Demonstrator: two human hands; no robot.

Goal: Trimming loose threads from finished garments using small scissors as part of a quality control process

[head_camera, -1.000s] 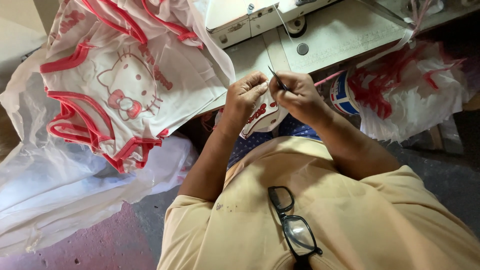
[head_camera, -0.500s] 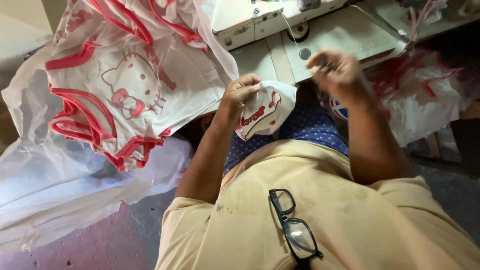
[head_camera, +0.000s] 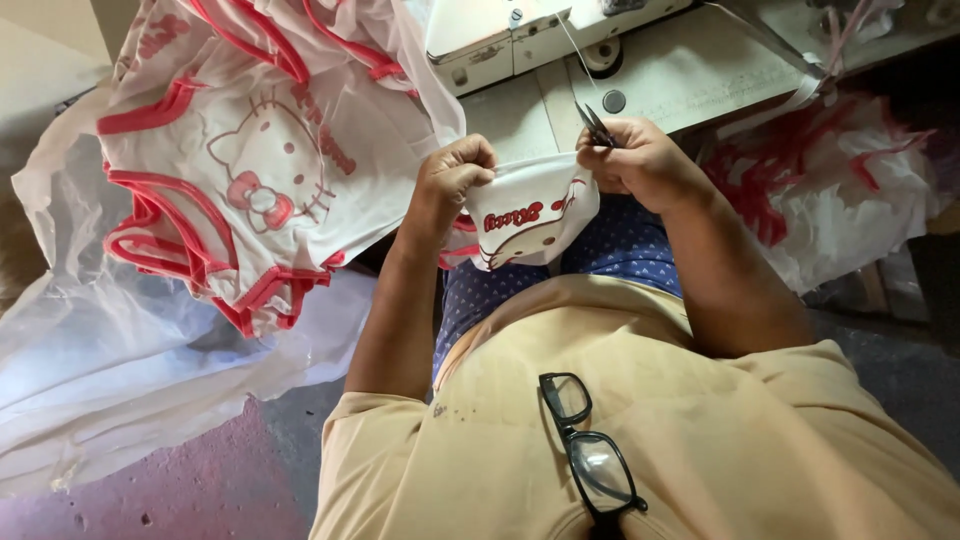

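While left hand (head_camera: 455, 180) grips white cloth piece (head_camera: 530, 215), right hand (head_camera: 640, 160) — back from machine — clasps snips (head_camera: 597, 128)

Left plastic bag (head_camera: 120, 400): clear, thin, crumpled film, spread over the floor at the left, under the heap of white and red garments (head_camera: 250, 170).
Right plastic bag (head_camera: 850, 210): clear, crumpled, below the table edge, stuffed with white and red cloth.
Labels, signs, screens: none visible.
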